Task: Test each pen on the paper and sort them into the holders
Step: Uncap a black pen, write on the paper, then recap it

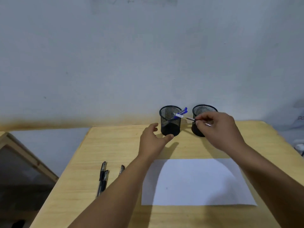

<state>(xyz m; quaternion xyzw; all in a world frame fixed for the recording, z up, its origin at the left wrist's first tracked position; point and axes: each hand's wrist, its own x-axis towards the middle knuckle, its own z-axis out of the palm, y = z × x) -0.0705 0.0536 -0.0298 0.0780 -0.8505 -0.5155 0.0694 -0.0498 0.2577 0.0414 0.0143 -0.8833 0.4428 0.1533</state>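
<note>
right hand: pinching a pen by its tip end between thumb and fingertips, holding it nearly level, the pen's far end reaching over the rim of the left holder
left hand: hovering open beside the base of the left holder, thumb and fingers spread, gripping nothing; contact with the mesh unclear
left holder: black mesh cup, standing upright, blue-capped pens leaning inside
right holder: same mesh cup, just beside the first, partly blocked by the right hand; contents not showing
paper: white sheet lying flat near the front edge, one tiny dark mark on it
loose pens: three dark pens lying left of the paper, one partly hiding behind the left forearm
surface: light wooden table, arm shadows falling across it
room: pale scuffed wall behind, brownish stain along its base; wooden frame leaning at left
hard to make out: objects at far right edge being cut off
</note>
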